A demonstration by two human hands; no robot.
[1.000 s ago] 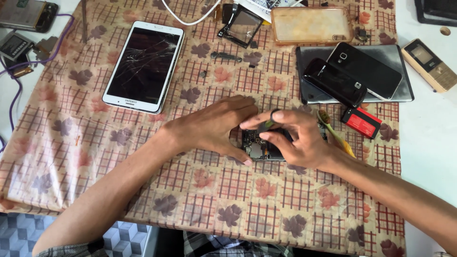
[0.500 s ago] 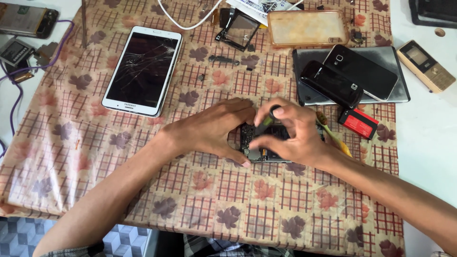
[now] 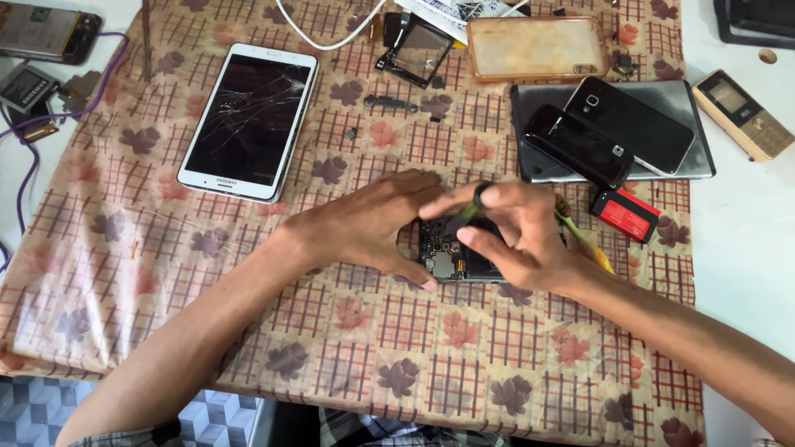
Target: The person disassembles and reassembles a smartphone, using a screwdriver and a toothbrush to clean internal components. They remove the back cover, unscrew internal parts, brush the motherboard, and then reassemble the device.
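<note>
Left hand: curled over the left edge of the opened phone, fingertips pressed down at its near corner; apparently steadied the board against sliding.
Right hand: thumb and forefinger pinched on a thin dark tool, tip angled down into the phone's upper part; remaining fingers cupped round the right edge, apparently as a brace.
Phone: lay flat between both hands, back cover off, circuitry exposed, at table centre.
At 11 o'clock from phone: tablet, screen cracked, face up, well apart.
At 1 o'clock: two dark handsets stacked on a grey slab.
At 3 o'clock: red box, near the right wrist.
At 12 o'clock: clear case, loose frame, small parts scattered between.
Surface: tablecloth, checked with leaf print, wrinkled, over a white table.
Room: patterned floor tiles glimpsed at lower left; nothing more visible.
</note>
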